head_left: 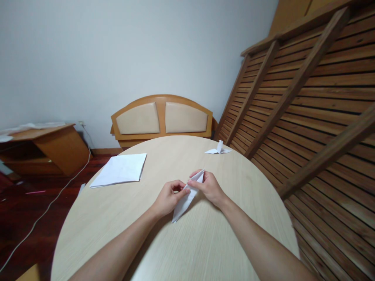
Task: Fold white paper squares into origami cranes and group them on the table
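Over the middle of a round pale wooden table (123, 218), both my hands pinch a long narrow folded piece of white paper (184, 206). My left hand (168, 198) grips its left edge with thumb and fingers closed. My right hand (208, 187) pinches the upper end, fingers curled around it. The paper's lower tip points down toward me, just above the tabletop.
A stack of flat white sheets (120, 169) lies at the table's far left. A small finished folded paper figure (218, 148) sits at the far right edge. Behind the table is a wooden headboard (161, 117); a slatted wooden frame (307, 101) leans at right; a low cabinet (43, 148) stands left.
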`<state>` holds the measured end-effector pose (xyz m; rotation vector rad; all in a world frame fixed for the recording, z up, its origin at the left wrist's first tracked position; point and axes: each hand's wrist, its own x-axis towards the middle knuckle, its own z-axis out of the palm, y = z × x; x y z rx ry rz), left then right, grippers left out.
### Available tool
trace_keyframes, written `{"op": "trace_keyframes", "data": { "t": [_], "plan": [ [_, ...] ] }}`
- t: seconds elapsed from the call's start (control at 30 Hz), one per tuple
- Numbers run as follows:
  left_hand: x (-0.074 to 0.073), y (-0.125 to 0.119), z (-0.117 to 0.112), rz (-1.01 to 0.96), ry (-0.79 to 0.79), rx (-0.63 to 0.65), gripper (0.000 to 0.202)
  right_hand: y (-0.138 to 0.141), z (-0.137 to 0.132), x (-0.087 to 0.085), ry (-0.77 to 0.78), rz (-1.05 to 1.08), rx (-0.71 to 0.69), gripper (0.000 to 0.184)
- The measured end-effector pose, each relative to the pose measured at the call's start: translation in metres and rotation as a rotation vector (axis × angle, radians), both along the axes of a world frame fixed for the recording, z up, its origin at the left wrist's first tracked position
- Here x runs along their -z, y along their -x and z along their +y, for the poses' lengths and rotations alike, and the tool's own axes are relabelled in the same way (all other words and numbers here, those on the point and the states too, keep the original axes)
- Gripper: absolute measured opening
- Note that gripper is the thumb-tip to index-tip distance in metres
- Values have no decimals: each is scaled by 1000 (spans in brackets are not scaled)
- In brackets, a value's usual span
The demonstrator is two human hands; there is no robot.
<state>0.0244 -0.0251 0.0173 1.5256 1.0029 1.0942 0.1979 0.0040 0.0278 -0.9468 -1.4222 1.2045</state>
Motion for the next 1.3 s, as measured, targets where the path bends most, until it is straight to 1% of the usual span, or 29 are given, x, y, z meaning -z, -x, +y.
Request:
{"op": "trace_keyframes", "data": {
  "t": [0.1,0.23,0.4,0.63,0.7,0.77,0.83,0.87,0.93,1.1,1.23,1.3],
  "plan": [
    [0,1,1,-4,31,18,31,-3,3,0,1,48,29,35],
    [0,1,1,-10,77,35,36,-7,7,2,25,102,54,44],
    [3,2,4,-15,93,34,38,-12,11,3,79,143,29,52],
    [6,3,5,2,94,21,35,-16,11,3,115,185,-11,59],
    [6,4,6,-6,85,-1,35,-15,10,4,118,181,-44,59],
    [5,5,6,-24,82,-29,36,-14,10,6,121,151,-115,57],
    [3,5,7,-46,88,-51,38,-13,10,7,117,103,-168,51],
    [3,5,7,-55,95,-56,39,-12,10,7,112,84,-172,46],
    [2,5,8,-65,117,-53,40,-12,10,7,100,68,-140,42],
    [2,5,9,-56,162,-14,38,-16,14,5,92,121,-34,41],
    [4,6,8,-29,172,19,34,-24,20,6,98,214,127,39],
    [5,6,8,-29,171,10,33,-28,24,6,119,260,190,41]
  ]
}}
